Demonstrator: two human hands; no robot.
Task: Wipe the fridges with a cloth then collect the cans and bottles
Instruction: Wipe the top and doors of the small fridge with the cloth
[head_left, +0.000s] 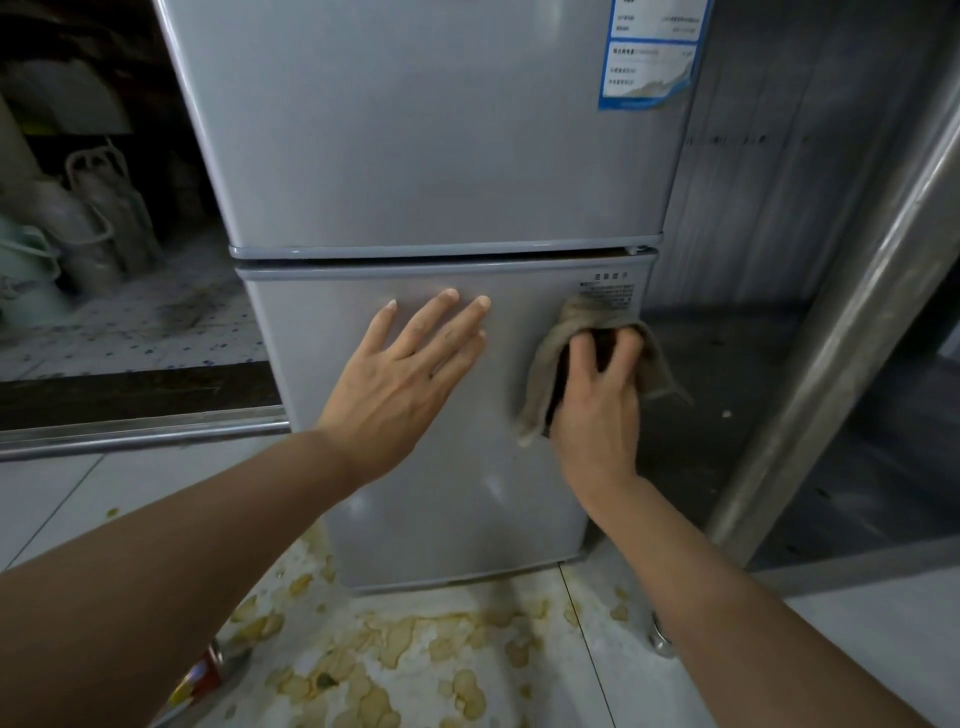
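We pressed our left hand (410, 364) flat on the fridge (441, 171) lower door, our right hand (597, 395) gripping the cloth (587, 317) against it; wiping unfinished, a can (200, 675) below uncollected.

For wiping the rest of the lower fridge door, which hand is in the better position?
The right hand, probably. It already grips the cloth against the lower fridge door, near its right edge. The left hand rests flat on the door with straight fingers and holds nothing; it seems only to steady.
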